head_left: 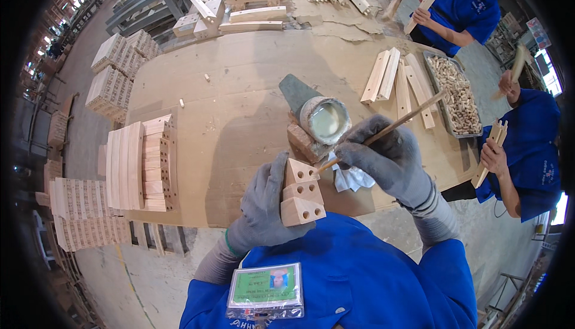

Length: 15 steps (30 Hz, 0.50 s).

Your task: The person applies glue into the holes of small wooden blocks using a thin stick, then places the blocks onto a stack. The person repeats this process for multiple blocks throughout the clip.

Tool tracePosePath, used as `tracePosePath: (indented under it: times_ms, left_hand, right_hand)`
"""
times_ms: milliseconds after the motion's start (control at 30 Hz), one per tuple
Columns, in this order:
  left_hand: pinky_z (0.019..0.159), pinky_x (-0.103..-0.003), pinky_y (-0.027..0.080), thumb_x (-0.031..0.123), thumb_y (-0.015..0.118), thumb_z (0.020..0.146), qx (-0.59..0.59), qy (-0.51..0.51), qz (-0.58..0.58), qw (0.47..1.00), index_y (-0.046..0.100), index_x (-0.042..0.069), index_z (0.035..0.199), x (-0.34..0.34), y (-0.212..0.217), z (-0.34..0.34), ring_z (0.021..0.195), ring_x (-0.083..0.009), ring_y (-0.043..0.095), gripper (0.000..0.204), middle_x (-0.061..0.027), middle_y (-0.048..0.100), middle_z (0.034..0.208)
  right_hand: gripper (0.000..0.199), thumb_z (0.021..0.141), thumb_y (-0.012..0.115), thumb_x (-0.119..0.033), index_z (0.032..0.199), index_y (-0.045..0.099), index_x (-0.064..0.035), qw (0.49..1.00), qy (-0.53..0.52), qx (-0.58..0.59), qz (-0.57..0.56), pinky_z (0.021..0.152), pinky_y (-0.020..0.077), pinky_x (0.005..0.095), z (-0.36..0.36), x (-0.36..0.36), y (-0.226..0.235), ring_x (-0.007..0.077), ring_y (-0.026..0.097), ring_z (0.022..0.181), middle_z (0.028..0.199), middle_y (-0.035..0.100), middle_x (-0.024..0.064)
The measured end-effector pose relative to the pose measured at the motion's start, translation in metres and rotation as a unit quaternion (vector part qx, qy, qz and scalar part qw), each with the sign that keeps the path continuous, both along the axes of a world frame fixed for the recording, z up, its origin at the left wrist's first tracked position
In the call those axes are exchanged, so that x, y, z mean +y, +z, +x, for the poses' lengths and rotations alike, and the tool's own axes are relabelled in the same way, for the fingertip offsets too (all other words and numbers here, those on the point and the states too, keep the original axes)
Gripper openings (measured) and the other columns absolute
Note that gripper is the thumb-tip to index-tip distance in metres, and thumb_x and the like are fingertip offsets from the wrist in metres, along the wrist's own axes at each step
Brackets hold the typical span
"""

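My left hand (259, 206), in a grey glove, is closed around three pale wooden pieces (302, 192) stacked together. Their cut ends face up, each with two round drilled holes. My right hand (389, 160), also gloved, grips a thin wooden stick (408, 115) slantwise. The stick's lower tip touches the top piece at one of its holes. Just beyond my hands stands a crusted cup of whitish liquid (326, 120), resting by a wooden block (306, 143). A crumpled white tissue (352, 179) lies beneath my right hand.
A tray of wooden dowels (456, 98) and loose wooden bars (380, 77) lie to the right. Stacked bars (126, 164) sit at the table's left. Two loose dowels (182, 102) lie on the cardboard-covered table (239, 65). Two co-workers in blue (521, 149) hold wooden pieces at the right.
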<state>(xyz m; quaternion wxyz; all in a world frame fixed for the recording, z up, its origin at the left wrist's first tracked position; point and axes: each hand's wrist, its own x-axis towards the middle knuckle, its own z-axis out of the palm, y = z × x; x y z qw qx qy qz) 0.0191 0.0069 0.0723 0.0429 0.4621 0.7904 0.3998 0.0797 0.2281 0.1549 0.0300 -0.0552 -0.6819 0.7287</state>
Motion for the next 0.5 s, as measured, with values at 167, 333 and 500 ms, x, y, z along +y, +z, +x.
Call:
tracePosePath:
  times_ms: [167,333,500]
  left_hand:
    - [0.079,-0.043,0.048,0.034,0.084,0.055,0.007,-0.005,0.000,1.000,0.017,-0.010,0.138,0.0000,-0.0006,0.0012,0.097,-0.0342,0.053,0.116,-0.0223,0.047,0.112]
    - [0.077,-0.043,0.048,0.033,0.083,0.058,0.026,-0.013,0.004,1.000,0.016,-0.011,0.137,0.0012,0.0027,0.0004,0.094,-0.0334,0.054,0.113,-0.0226,0.048,0.109]
    - [0.077,-0.044,0.048,0.034,0.083,0.058,0.037,-0.009,0.007,0.999,0.016,-0.011,0.137,0.0010,0.0008,0.0018,0.094,-0.0342,0.053,0.113,-0.0230,0.048,0.109]
  right_hand:
    - [0.019,0.084,0.067,-0.006,0.098,0.061,0.0052,1.000,-0.015,0.009,-0.020,0.065,0.0477,0.0225,0.0012,-0.0030,0.0030,0.0103,0.060,0.074,0.083,0.064,0.0073]
    - [0.019,0.083,0.068,-0.007,0.095,0.060,0.0048,0.999,-0.031,0.008,-0.030,0.064,0.0486,0.0223,0.0017,-0.0034,0.0037,0.0108,0.061,0.073,0.081,0.064,0.0084]
    - [0.019,0.082,0.068,-0.009,0.093,0.059,0.0044,0.997,-0.074,-0.016,-0.020,0.063,0.0503,0.0230,0.0048,-0.0027,0.0065,0.0116,0.062,0.070,0.077,0.065,0.0094]
